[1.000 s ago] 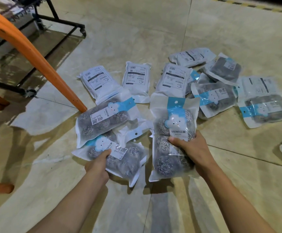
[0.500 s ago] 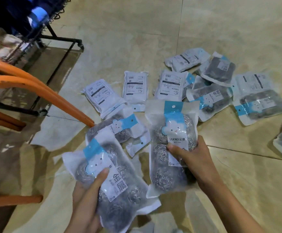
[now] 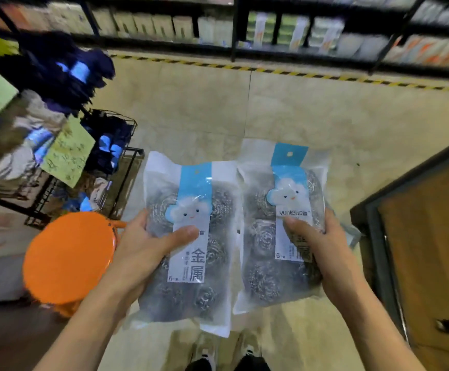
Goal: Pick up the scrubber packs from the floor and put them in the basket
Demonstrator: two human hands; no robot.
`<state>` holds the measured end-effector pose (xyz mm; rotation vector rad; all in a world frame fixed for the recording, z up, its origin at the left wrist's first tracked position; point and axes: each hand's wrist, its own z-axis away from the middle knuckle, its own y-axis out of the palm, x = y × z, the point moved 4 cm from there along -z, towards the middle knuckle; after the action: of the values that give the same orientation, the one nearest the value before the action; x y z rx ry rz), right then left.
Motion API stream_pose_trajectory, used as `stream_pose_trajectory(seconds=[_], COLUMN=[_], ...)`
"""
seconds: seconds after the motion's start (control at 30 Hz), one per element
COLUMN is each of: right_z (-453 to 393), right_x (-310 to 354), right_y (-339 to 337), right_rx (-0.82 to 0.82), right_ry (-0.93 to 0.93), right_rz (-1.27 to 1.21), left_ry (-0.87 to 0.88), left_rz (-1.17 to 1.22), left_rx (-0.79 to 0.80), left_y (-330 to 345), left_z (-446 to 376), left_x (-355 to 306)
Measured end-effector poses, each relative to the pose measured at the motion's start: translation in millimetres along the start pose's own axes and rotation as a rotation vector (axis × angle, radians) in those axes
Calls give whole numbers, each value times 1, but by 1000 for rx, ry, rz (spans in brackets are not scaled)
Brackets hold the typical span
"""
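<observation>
I hold two clear scrubber packs side by side in front of me, well above the floor. Each shows steel-wool balls and a blue-and-white cloud label. My left hand [image 3: 148,245] grips the left scrubber pack [image 3: 191,295] with the thumb across its label. My right hand [image 3: 322,245] grips the right scrubber pack [image 3: 266,253] at its right edge. The other packs on the floor are out of view. A black wire basket rack [image 3: 127,167] with dark blue goods stands at the left.
An orange round stool [image 3: 68,255] stands just left of my left hand. A dark-framed wooden shelf unit [image 3: 426,242] is close on the right. Store shelves [image 3: 271,28] run along the back behind a yellow-black floor stripe. My shoes [image 3: 226,352] show below.
Both hands have lifted their packs off the floor and the view has swung up from the pile of packs to the aisle, shelves and rack.
</observation>
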<state>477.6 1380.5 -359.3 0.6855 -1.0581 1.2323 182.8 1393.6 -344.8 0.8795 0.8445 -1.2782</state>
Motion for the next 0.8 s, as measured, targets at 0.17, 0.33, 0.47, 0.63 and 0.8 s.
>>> stream_pose_trajectory(seconds=[0.17,0.33,0.47,0.63,0.8], right_z=[68,123,169,242,331], right_x=[150,231,258,253,219], right_y=[-56,-99,-123,-136,-138], right_rx=[-95,-174,-295,-444,-667], right_ry=[-109,-268,-361,-370,-317], right_rz=[-41,-53,-73,-168,-266], left_ry=[155,266,311,317,279], left_rz=[-57,-34,-7,-22,-101], left_rx=[71,146,243,428,660], left_y=[55,100,126,140,167], left_z=[60,101,125,151,187], left_x=[-156,-243,-271,-281,-268])
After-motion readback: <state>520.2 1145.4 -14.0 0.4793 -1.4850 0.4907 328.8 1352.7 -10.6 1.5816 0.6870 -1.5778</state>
